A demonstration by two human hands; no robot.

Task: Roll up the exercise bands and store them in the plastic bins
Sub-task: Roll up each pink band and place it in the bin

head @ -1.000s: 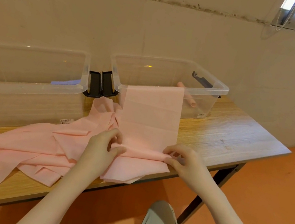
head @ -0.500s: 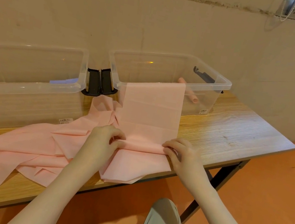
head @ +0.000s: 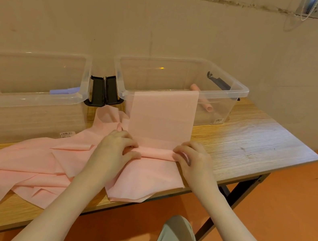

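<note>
Both hands are working a pink exercise band point(head: 161, 118) into a roll at the near edge of a wooden table point(head: 256, 141). The left hand point(head: 116, 146) and right hand point(head: 191, 160) are each pinching one end of the forming roll point(head: 157, 153), which is lying between them; the band's flat length is running toward 12 o'clock and draping over the rim of the right-hand bin point(head: 241, 91). One finished pink roll point(head: 201, 98) is already lying in that bin. Loose pink bands point(head: 19, 161) are sprawling toward 9 o'clock, in front of the left-hand bin point(head: 86, 77), suggesting most of the rolling remains.
</note>
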